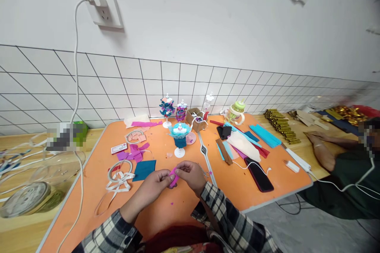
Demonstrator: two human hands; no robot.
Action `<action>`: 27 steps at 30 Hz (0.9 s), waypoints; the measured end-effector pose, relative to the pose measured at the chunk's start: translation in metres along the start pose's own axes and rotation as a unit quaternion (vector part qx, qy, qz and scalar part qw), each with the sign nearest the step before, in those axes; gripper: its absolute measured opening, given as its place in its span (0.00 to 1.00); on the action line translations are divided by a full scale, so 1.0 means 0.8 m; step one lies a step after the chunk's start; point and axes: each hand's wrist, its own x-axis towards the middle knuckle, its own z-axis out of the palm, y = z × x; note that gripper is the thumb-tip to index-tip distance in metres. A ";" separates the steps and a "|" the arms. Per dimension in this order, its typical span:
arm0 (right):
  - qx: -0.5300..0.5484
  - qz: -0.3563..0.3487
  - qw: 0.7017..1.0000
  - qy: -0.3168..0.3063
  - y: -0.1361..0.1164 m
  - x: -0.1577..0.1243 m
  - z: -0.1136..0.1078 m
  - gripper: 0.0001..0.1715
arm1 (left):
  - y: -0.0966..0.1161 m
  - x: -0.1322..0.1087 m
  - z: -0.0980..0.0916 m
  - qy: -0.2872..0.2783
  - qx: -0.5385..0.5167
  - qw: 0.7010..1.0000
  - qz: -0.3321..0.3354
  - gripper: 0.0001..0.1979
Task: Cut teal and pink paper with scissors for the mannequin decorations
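Observation:
Between my two hands is a small folded piece of magenta crepe paper (173,178). My left hand (158,184) pinches it from the left with thumb and fingers. My right hand (190,174) grips its upper right side. Just beyond my hands stands a small white dress form (179,151) on a round base, wrapped in dark teal with a light blue ruffle at the top. A dark teal paper square (145,170) lies left of my hands. Further left are magenta paper scraps (135,153) and a roll of white tape (120,170).
Decorated dress forms (167,108) and a cardboard box (196,120) stand at the back. Coloured paper strips (242,146), a phone (259,176) and a cup with a green lid (236,113) are on the right. A co-worker's arms (322,152) rest at the neighbouring table.

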 end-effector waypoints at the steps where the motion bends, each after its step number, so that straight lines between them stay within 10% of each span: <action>1: 0.005 0.003 1.000 0.003 -0.001 0.000 -0.001 0.20 | -0.001 0.000 0.000 0.001 0.004 1.000 0.000 0.19; 12: -0.028 0.006 1.000 -0.014 -0.031 0.002 -0.010 0.07 | 0.007 0.001 -0.010 0.073 -0.004 0.997 -0.005 0.15; 27: 0.085 0.110 0.990 0.003 -0.029 -0.013 0.015 0.24 | -0.008 0.001 -0.012 0.123 -0.090 0.988 0.000 0.16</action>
